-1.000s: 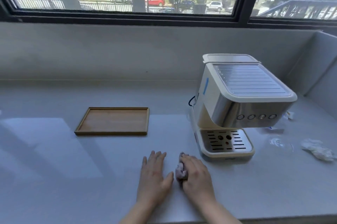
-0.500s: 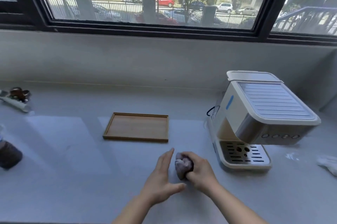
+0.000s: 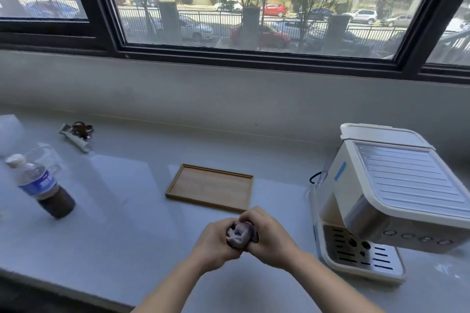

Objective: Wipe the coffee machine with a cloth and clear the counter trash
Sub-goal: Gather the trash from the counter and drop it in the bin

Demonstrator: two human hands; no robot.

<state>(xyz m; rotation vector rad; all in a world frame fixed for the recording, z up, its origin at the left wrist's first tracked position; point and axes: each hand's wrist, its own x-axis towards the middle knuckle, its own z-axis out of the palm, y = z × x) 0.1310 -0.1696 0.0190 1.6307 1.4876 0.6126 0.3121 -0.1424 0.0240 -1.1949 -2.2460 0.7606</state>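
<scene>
A bunched greyish-purple cloth point(image 3: 239, 236) is gripped between both hands above the counter's front middle. My left hand point(image 3: 215, 245) closes on its left side and my right hand point(image 3: 270, 239) wraps its right side. The cream and silver coffee machine point(image 3: 396, 195) stands on the right of the counter, with its drip tray point(image 3: 361, 254) facing me, a hand's width to the right of my right hand. The crumpled paper trash seen earlier at the far right is out of view.
A wooden tray point(image 3: 211, 186) lies just beyond my hands. At the left stand a bottle of dark liquid point(image 3: 42, 186) and a clear glass cup point(image 3: 48, 157). A portafilter with coffee grounds point(image 3: 77, 133) lies at the back left. The window wall runs behind the counter.
My left hand has lifted off the counter and closed on the cloth beside my right hand. The view has swung left, which brings the bottle and portafilter in and takes the paper trash out.
</scene>
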